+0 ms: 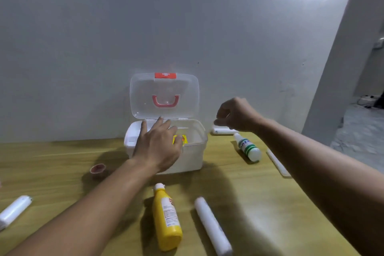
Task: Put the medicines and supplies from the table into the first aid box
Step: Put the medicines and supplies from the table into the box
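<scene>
The first aid box [182, 158] sits at the back of the table [259, 203], just in front of the wall, lid [145, 93] swung up and standing near upright, prob. so the mouth is clear for dropping things in from the front. Left hand [158, 147] is spread flat, palm down, over the box's front rim w/ nothing gripped; a small yellow item [180, 138] lies inside just past the fingertips. Right hand [234, 114] hangs in the air right of the box, above a white tube [223, 131] by the wall; fingers look curled loosely, but whether they pinch anything I cannot tell, the view is soft there. Yet to pack: green-striped bottle [249, 147] right of the box, yellow bottle [167, 218] and white roll [212, 226] lying near the front, another white tube [13, 211] far left, a small red cup [98, 168]. Open room on the right and front; the wall and lid close off the back, so approach from front or above.
</scene>
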The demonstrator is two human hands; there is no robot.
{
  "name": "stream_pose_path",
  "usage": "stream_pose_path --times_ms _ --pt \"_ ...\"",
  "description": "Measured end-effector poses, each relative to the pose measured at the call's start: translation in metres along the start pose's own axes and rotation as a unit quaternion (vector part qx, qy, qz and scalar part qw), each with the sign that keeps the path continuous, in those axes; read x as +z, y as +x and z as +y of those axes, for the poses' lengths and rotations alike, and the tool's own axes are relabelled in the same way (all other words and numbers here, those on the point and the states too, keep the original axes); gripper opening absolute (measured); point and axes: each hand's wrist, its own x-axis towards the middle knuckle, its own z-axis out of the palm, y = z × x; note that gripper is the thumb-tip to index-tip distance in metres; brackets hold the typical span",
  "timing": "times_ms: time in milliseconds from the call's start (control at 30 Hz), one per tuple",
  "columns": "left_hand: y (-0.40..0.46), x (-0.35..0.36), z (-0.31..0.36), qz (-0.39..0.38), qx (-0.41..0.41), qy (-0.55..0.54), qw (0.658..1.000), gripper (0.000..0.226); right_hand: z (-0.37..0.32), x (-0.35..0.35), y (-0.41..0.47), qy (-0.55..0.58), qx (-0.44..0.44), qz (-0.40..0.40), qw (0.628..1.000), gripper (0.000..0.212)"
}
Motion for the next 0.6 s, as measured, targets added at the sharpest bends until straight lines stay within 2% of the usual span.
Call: stream_pose_path --times_ms 133,300,467,600 --pt "0.007 0.012 0.044 0.002 0.083 -0.017 0.996 0.056 0.059 -0.018 -0.029 -0.107 0.105 -0.040 0.988 0.021" --pt "0.009 0.029 0.068 -0.050 0.102 0.003 0.993 0.051 0.119 -0.013 -0.064 -0.181 0.249 -0.083 0.948 0.041" --pt "0.008 0.028 0.070 -0.055 0.086 -0.006 0.995 0.058 0.127 -0.004 -0.082 -0.158 0.326 -0.052 0.931 0.046" --pt "0.007 0.027 0.069 -0.068 0.087 -0.016 0.994 0.062 0.118 -0.009 -0.082 -0.131 0.348 -0.042 0.927 0.045"
